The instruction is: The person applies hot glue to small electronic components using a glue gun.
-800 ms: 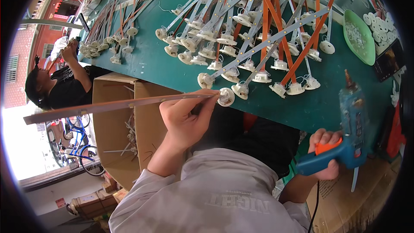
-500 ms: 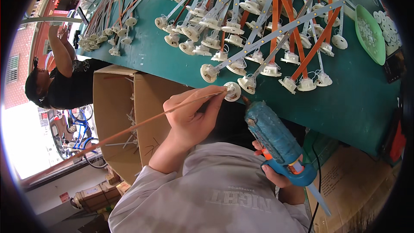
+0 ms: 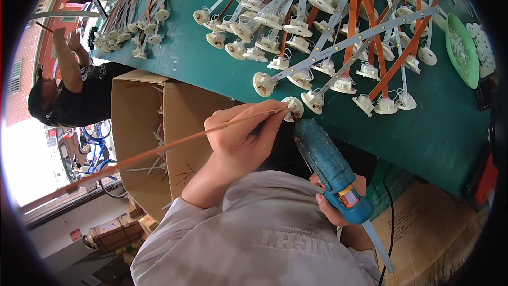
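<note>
Between thumb and fingers, my left hand pinches the end of a long, thin LED strip with an orange-brown edge, which runs off toward the lower left. At the pinched end is a round white end cap, just off the table's near edge. My right hand is closed around the handle of a blue hot glue gun, a pale glue stick poking out behind. The gun's nozzle is at the cap's lower rim; whether it touches I cannot tell.
Many strips with white caps lie crossed on the green table. A green tray of small white pieces stands at the right. An open cardboard box is below the left edge. A black cord hangs at right. Another person works at left.
The glue gun has moved left and its nozzle has come up to the white cap. My left hand still pinches the strip. The whole view has shifted slightly.
</note>
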